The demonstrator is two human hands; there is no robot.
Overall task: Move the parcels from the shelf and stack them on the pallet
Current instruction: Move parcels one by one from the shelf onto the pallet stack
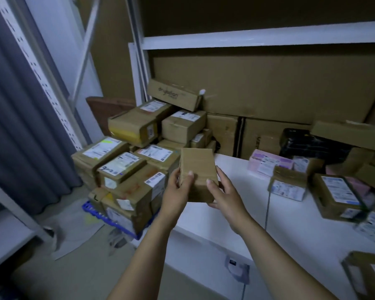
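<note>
The blue pallet (93, 211) lies mostly hidden under stacked parcels (126, 189) — their labels (102, 148) too blurred to read.

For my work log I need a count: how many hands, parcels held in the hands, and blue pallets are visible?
Hands: 2 (left hand, right hand)
Held parcel: 1
Blue pallet: 1
Total: 4

Parcel storeroom: labelled cartons (121, 167), metal shelving (258, 38).
</note>
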